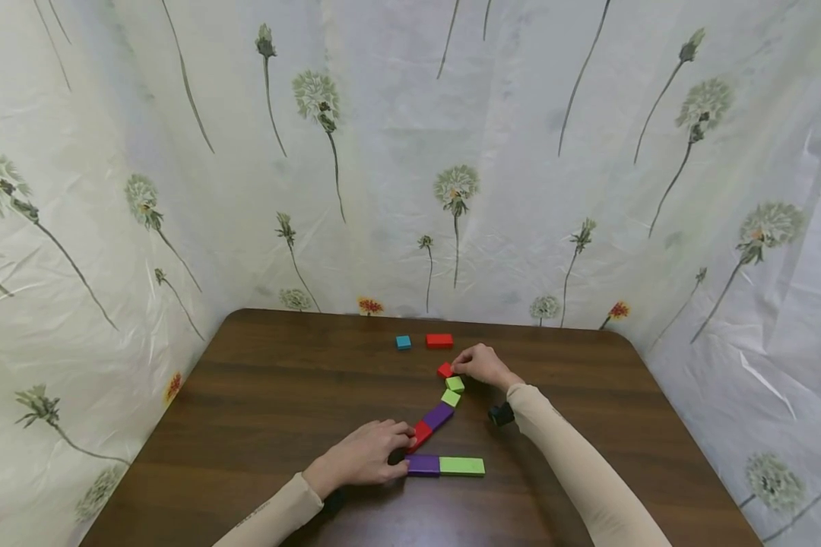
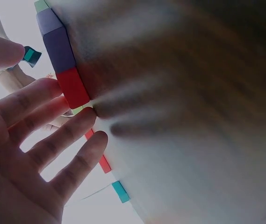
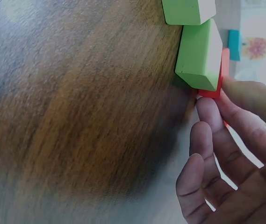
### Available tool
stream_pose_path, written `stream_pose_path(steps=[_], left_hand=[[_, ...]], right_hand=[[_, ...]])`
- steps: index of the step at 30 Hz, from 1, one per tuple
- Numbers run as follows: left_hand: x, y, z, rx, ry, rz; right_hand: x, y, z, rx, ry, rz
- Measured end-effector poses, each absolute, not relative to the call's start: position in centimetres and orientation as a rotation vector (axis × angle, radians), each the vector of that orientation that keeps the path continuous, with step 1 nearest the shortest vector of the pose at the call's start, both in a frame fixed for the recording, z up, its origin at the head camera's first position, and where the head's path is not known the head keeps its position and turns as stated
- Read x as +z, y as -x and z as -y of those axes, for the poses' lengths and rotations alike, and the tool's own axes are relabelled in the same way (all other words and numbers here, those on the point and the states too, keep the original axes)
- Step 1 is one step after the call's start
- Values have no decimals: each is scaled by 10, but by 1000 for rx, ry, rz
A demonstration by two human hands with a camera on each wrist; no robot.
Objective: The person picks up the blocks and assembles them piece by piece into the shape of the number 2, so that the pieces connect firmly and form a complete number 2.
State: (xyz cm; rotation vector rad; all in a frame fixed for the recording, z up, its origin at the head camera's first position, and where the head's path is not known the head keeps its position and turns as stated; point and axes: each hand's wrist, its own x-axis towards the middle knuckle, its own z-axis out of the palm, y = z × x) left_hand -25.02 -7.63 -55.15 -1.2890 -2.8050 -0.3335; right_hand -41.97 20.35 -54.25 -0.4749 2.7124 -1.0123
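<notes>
A person in pale sleeves (image 1: 575, 463) works with a bent line of coloured blocks on a dark wooden table (image 1: 301, 372), before a curtain (image 1: 383, 152) printed with dandelions. At the line's far end, the right hand (image 1: 487, 365) pinches the small red block (image 1: 445, 370) between thumb and fingertips, its other fingers loosely bent. The block sits just beside the far lime block (image 1: 454, 384); the near lime block (image 1: 451, 397) follows, then the long purple block (image 1: 439, 416) and, at the near end, the long red block (image 1: 420, 435).

The left hand (image 1: 366, 453), fingers extended and grasping nothing, touches that near end with its fingertips. Whether its thumb meets the lower purple block (image 1: 423, 466) cannot be made out. That block lies end to end with the long lime block (image 1: 461, 467), forming a straight row nearest the person. Toward the table's far edge, a blue block (image 1: 403, 343) rests near a red rectangular block (image 1: 439, 341), the two apart.
</notes>
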Motion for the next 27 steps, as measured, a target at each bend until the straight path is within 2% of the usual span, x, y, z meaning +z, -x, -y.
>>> stream_pose_path(steps=[27], left_hand=[[-551,251,77,-328,1274,2829]], right_hand=[[-542,423,-209,-1014,443,-2733]])
